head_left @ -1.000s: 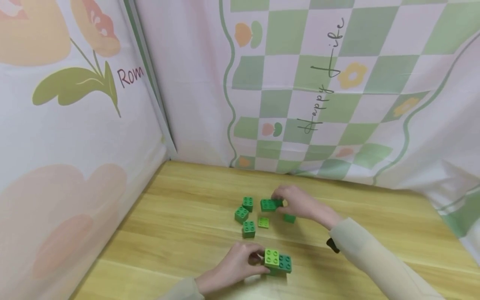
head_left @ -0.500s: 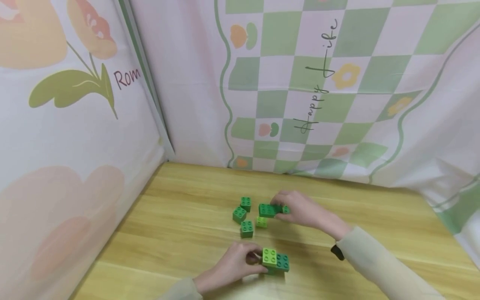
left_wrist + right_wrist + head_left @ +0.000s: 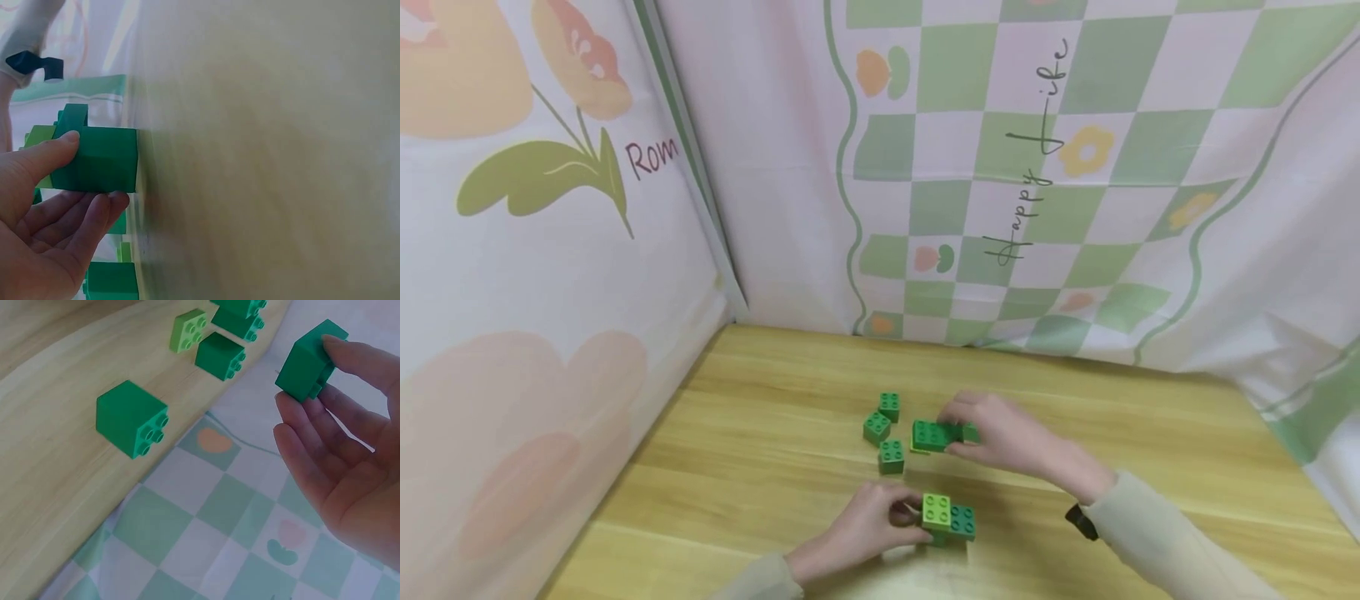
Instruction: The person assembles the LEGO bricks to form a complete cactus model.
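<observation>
My left hand (image 3: 872, 529) pinches the left end of a small stack of toy building bricks, a lime brick (image 3: 936, 511) and a dark green brick (image 3: 963, 522) showing on top. In the left wrist view the thumb presses one side of the stack's dark green lower brick (image 3: 106, 159), fingers beneath. Farther back, my right hand (image 3: 1000, 433) grips a longer green brick (image 3: 929, 435) by its right part. The right wrist view shows that brick (image 3: 306, 362) between thumb and fingertips, off the table. In the head view it mostly covers a thin lime brick (image 3: 919, 451).
Left of the right hand stand three square green bricks, the nearest one (image 3: 891, 457) slightly apart. Another green brick (image 3: 971, 432) is partly hidden by the right hand. A patterned curtain (image 3: 1022, 208) closes off the back of the wooden table (image 3: 775, 417), with a white one (image 3: 550, 275) at left.
My right hand has lifted the longer green brick and brought it nearer, over the thin lime brick. My left hand still holds its stack in nearly the same place.
</observation>
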Tool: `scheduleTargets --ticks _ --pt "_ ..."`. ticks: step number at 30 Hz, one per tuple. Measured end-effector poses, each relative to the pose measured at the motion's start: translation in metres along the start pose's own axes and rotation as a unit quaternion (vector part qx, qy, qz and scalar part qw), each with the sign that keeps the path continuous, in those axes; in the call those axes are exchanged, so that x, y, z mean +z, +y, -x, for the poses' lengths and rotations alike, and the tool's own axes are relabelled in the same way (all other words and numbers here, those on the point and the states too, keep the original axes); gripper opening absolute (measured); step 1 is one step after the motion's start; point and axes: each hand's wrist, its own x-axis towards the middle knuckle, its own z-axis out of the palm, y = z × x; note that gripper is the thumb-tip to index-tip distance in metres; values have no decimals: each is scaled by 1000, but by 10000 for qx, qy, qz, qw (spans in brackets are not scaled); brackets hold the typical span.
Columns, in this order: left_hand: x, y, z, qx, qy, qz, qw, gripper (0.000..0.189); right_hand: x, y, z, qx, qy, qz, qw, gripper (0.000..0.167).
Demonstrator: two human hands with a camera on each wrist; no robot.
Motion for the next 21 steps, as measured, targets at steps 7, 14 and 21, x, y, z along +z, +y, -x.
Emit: scheduleTargets --ticks 7,14,21 --pt "-1 3 -1 -172 1 170 9997 36 0 -11 6 -62 -19 -97 9999 28" --pt "-2 2 -1 -255 -44 396 9989 35 1 -21 11 -101 -122 -187 9997 29" --pt "-2 2 0 -278 -70 470 9985 35 3 -28 16 -258 -30 -272 9993 28"
